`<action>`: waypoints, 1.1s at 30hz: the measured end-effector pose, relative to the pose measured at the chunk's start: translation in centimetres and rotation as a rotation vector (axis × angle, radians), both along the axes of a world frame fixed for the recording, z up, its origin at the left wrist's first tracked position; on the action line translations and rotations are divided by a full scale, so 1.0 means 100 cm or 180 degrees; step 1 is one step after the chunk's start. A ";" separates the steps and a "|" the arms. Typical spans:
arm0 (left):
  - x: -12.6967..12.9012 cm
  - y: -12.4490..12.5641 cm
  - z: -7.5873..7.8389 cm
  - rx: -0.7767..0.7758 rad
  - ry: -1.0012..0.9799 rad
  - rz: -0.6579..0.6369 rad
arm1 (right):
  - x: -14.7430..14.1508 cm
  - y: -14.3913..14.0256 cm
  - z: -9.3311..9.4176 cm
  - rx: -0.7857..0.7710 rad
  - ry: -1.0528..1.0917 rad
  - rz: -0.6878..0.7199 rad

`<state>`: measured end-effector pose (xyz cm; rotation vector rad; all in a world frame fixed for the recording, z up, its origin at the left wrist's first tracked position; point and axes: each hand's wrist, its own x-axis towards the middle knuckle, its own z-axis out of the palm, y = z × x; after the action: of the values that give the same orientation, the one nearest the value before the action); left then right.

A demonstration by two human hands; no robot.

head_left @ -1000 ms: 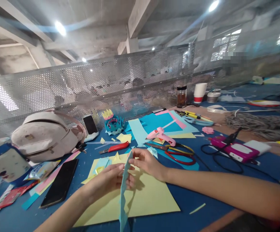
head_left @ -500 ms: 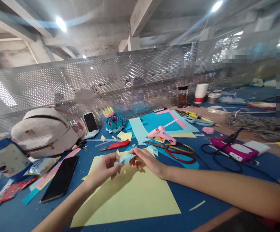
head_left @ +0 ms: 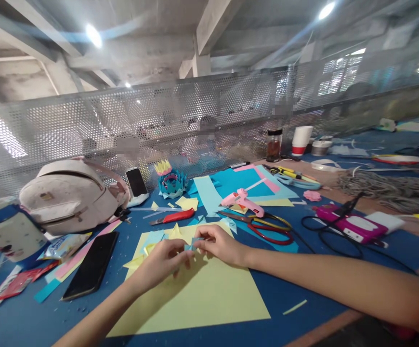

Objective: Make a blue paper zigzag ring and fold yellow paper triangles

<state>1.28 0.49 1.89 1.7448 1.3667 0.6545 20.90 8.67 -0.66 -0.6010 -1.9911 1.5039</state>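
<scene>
A small light-blue folded paper piece (head_left: 194, 243) is held up between my two hands, over a large pale-yellow sheet (head_left: 195, 299). My right hand (head_left: 221, 245) pinches its right side with curled fingers. At its left end are the thumb and index finger of my left hand (head_left: 164, 260), closed around the edge; fingers partly cover the piece. Pale-yellow folded pieces (head_left: 176, 232) and a light-blue one (head_left: 154, 238) lie just beyond my left hand. Past my right hand sits another folded light-blue piece (head_left: 230, 223).
Beyond the sheet lie a red utility knife (head_left: 178, 217), scissors (head_left: 270, 233) and a pink glue gun (head_left: 240, 198). A blue paper flower (head_left: 172, 184) stands farther back. To the left are a black phone (head_left: 92, 265) and a backpack (head_left: 72, 197); a magenta power strip with cable (head_left: 357, 224) is right.
The light-blue piece has turned and shows less of its pointed faces. My left hand has shifted slightly, its fingers a little looser. The right hand stays nearly in place.
</scene>
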 end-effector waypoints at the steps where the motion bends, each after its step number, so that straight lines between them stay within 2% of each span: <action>1: 0.000 0.001 -0.001 -0.0095 -0.0133 -0.0008 | 0.000 0.000 0.001 0.0006 0.0010 -0.0014; 5: -0.005 0.005 -0.005 -0.0332 -0.0396 0.0027 | 0.001 -0.002 0.006 0.0082 0.0056 0.0005; 10: -0.001 0.002 -0.006 -0.0358 -0.0375 0.0036 | 0.001 -0.003 0.003 0.0199 -0.0049 0.0035; 13: 0.002 -0.001 0.001 -0.0250 -0.0226 0.0009 | 0.000 0.001 0.000 0.0136 -0.0082 0.0000; 17: -0.010 0.003 0.020 0.0010 0.0132 -0.0105 | -0.001 0.009 -0.001 0.0162 0.0164 -0.0363; 21: -0.042 0.015 0.032 0.0560 0.0466 0.0244 | 0.000 0.011 0.000 0.0027 0.0360 -0.0607; 25: -0.066 0.024 0.034 0.0499 0.0084 0.0627 | -0.001 0.011 -0.002 -0.0211 0.0364 -0.0535; 29: -0.071 0.024 0.038 0.0578 -0.0309 0.0802 | -0.002 0.010 -0.003 -0.0267 0.0339 -0.0457; 33: -0.065 0.021 0.044 0.0688 -0.0704 0.1068 | -0.002 0.009 -0.003 -0.0075 0.0227 -0.0312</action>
<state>-5.24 2.59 6.29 1.5596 1.4870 1.1823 20.72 9.54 -1.00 -0.6366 -1.8657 1.4711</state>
